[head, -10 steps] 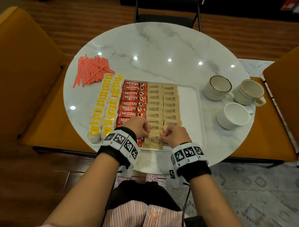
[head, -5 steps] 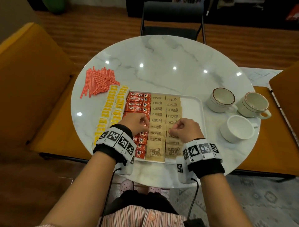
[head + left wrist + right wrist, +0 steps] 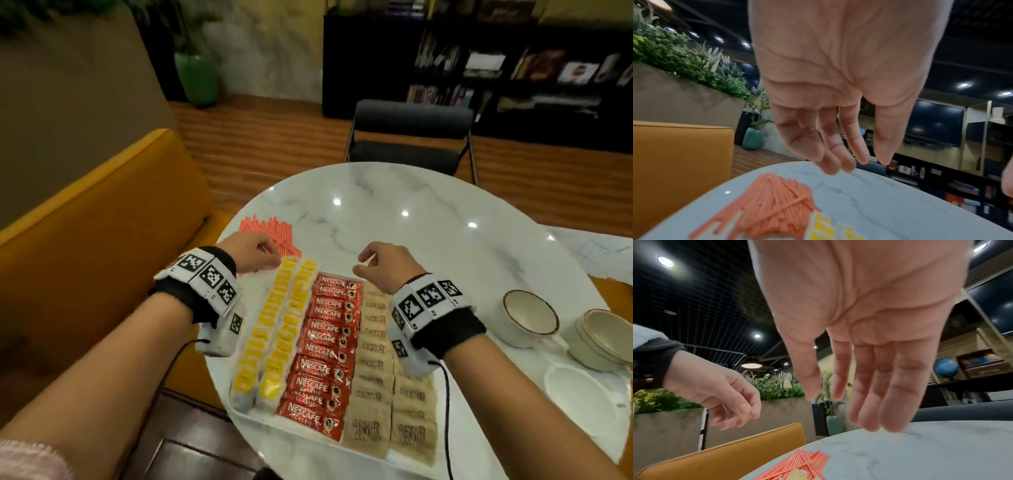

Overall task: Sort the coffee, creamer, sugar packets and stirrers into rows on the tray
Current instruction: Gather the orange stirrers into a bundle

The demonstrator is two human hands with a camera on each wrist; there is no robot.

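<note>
A white tray (image 3: 254, 413) on the round marble table (image 3: 428, 233) carries two rows of yellow creamers (image 3: 274, 329), one row of red coffee packets (image 3: 325, 349) and two rows of brown sugar packets (image 3: 373, 387). A loose pile of orange-pink stirrers (image 3: 270, 228) (image 3: 772, 206) (image 3: 807, 464) lies on the table past the tray's far left corner. My left hand (image 3: 269, 255) (image 3: 849, 162) hovers just above the stirrers and the far creamers, fingers relaxed, holding nothing. My right hand (image 3: 363, 263) (image 3: 849, 410) hangs empty over the tray's far end.
Two rimmed cups (image 3: 531, 317) (image 3: 606, 339) and a white cup (image 3: 582, 401) stand to the right of the tray. A yellow bench (image 3: 102, 222) runs along the left, and a dark chair (image 3: 407, 137) stands behind the table.
Both hands left the sugar packets at the tray's near end and moved forward. The left went to the stirrers, the right to the tray's far end. The view tilted up.
</note>
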